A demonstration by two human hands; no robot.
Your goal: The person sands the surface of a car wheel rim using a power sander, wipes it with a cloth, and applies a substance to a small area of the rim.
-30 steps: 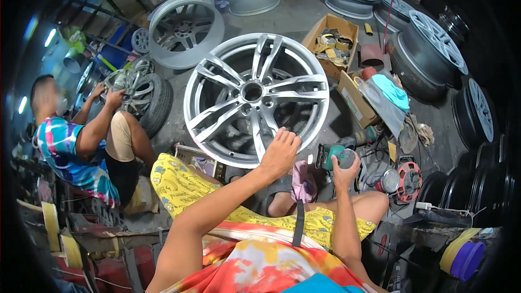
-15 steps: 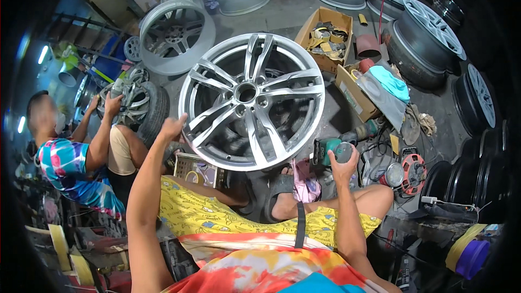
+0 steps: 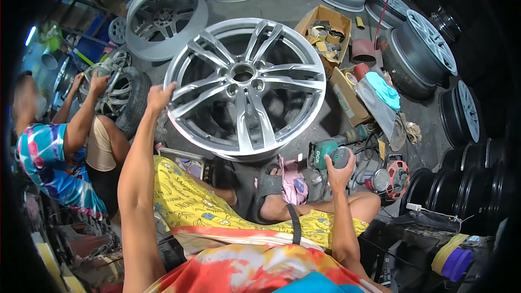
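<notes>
A silver alloy wheel (image 3: 242,122) with polished double spokes lies face up in front of me, tilted slightly toward me. My left hand (image 3: 161,97) grips its outer lip at the left edge, fingers curled round the rim. Low to the right of the wheel, my right hand (image 3: 341,171) is wrapped round the dark rounded top of a green palm sander (image 3: 324,154). The sander is apart from the wheel. Its base is partly hidden by its body and my fingers.
To the left, a co-worker (image 3: 59,152) handles another wheel and a tyre (image 3: 135,100). A cardboard box (image 3: 321,19) of sanding scraps stands beyond the wheel. More rims (image 3: 431,43) surround the floor. A plastic basket (image 3: 187,164) and pink cloth (image 3: 293,182) lie near my legs.
The wheel has turned a little clockwise, my left hand moving forward along with its lip. My right hand still holds the sander at the right. The whole view has shifted slightly.
</notes>
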